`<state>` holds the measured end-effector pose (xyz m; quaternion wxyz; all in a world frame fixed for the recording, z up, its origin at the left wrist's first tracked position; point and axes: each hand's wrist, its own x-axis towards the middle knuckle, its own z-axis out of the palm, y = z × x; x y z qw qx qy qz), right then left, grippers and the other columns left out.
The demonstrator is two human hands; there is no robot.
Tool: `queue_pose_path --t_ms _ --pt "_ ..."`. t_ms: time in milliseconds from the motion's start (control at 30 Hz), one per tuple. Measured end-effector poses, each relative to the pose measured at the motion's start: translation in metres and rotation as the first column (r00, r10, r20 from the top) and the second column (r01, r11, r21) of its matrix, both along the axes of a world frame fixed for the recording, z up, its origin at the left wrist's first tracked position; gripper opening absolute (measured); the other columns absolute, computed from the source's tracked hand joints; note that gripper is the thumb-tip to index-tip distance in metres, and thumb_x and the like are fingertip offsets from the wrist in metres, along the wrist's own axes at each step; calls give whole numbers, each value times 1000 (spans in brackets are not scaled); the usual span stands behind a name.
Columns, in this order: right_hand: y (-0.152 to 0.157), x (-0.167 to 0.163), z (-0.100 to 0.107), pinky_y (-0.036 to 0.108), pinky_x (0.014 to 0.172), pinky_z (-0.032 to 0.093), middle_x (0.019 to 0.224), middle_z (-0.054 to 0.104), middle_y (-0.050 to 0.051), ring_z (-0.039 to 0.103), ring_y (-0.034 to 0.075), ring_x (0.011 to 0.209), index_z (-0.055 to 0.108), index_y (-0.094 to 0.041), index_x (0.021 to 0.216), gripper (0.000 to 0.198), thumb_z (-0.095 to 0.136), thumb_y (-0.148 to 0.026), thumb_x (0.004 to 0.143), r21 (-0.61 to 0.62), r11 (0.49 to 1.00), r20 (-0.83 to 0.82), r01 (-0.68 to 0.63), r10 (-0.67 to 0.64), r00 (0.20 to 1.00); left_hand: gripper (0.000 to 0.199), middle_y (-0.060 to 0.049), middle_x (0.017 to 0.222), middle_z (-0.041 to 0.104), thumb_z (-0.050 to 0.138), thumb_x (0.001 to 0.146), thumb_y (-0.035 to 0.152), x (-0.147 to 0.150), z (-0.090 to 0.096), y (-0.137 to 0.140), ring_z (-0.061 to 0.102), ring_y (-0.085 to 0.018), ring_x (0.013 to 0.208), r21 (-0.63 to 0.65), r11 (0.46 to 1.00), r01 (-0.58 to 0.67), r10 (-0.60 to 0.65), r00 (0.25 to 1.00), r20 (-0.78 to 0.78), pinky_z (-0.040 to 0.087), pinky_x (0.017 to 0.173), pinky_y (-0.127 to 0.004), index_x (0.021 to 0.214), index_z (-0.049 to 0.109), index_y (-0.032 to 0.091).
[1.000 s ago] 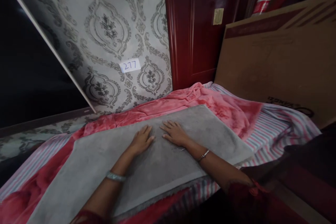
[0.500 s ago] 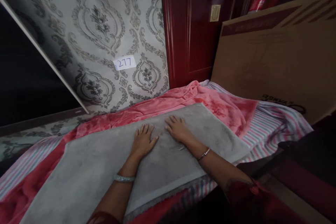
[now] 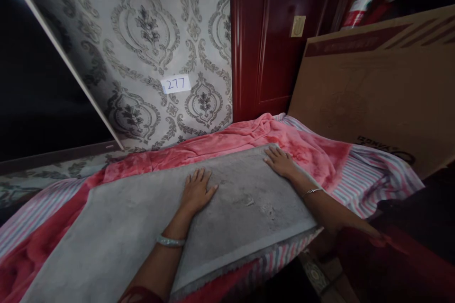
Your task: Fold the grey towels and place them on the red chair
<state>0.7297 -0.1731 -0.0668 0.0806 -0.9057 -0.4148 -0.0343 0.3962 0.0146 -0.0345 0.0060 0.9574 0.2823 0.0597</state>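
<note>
A grey plush cloth [image 3: 135,227], folded into a long flat shape, lies across a pink blanket [image 3: 213,139]. My left hand [image 3: 196,191] rests flat near the middle of the cloth, fingers spread, with a pale bangle at the wrist. Toward the cloth's far right corner, my right hand [image 3: 280,162] lies palm down with its fingers stretched out; a thin bracelet circles that wrist. Between the two forearms, small rumpled marks show on the grey surface. Neither hand grips anything.
Striped fabric [image 3: 369,170] spreads out under the blanket at the right. Behind it leans a large cardboard box [image 3: 377,90], with a plastic bottle [image 3: 359,9] beyond its top edge. A dark screen [image 3: 46,75] stands at left; a paper label [image 3: 176,84] marks the patterned wall.
My right hand has slid right across the cloth, from near the left hand to the far right corner. My left hand stays in about the same place. The view has shifted slightly.
</note>
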Motion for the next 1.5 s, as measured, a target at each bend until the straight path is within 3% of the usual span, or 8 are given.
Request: queue_pose_path --t_ms 267,600,733,833,967,1167,1333,1500 --pt "-12 31 -15 59 118 28 165 34 11 33 32 150 36 -27 161 66 20 -58 104 67 991 -1 115 -116 993 64 -14 166 32 42 99 53 -1 0 1 26 -33 154 -30 1000 8 -8 1000 12 23 124 -56 156 42 22" --pt "-19 -7 2 64 116 30 166 31 15 27 36 153 37 -26 160 65 24 -56 105 -1 988 -67 155 -155 986 63 -15 165 34 41 100 52 -2 -3 3 28 -33 154 -15 1000 17 -17 999 37 24 124 -57 155 43 21" --pt "-25 -81 2 67 117 26 169 26 11 21 37 155 36 -31 161 63 27 -58 104 79 986 -41 -144 147 988 62 -15 164 36 42 100 51 -2 -1 0 30 -33 153 -7 1000 9 -9 999 39 26 123 -56 154 45 21" --pt "-28 -142 -1 61 121 23 169 24 7 19 32 156 34 -36 161 60 32 -58 105 83 902 -97 -423 430 898 62 -14 165 35 41 100 52 -1 0 -1 29 -32 153 -5 1000 3 -3 1000 28 25 124 -55 154 44 21" --pt "-29 -175 -2 60 123 18 170 23 5 16 32 157 37 -36 159 58 37 -56 104 102 888 -87 -448 457 885 63 -14 165 34 40 100 52 -2 1 -1 28 -32 154 -11 1000 9 -9 1000 22 24 124 -55 155 43 21" --pt "-46 -128 -5 58 121 25 168 26 4 23 31 155 34 -36 160 62 34 -60 103 46 911 -106 -411 413 904 64 -14 165 33 40 100 53 -2 4 -1 27 -32 154 -29 1000 0 0 1000 8 24 124 -56 155 43 21" --pt "-100 -62 -26 57 120 30 167 31 5 29 32 153 40 -32 159 66 29 -62 101 31 996 -10 -87 87 996 64 -14 165 33 41 100 52 -1 2 0 27 -33 154 -34 999 9 -9 1000 15 24 124 -55 155 42 21" --pt "-143 -29 -51 58 115 37 159 46 6 40 33 147 49 -32 153 63 25 -58 101 147 980 80 138 -150 985 63 -14 165 34 41 99 52 -1 -1 2 28 -32 154 -21 1000 19 -18 999 36 25 123 -56 154 44 22"
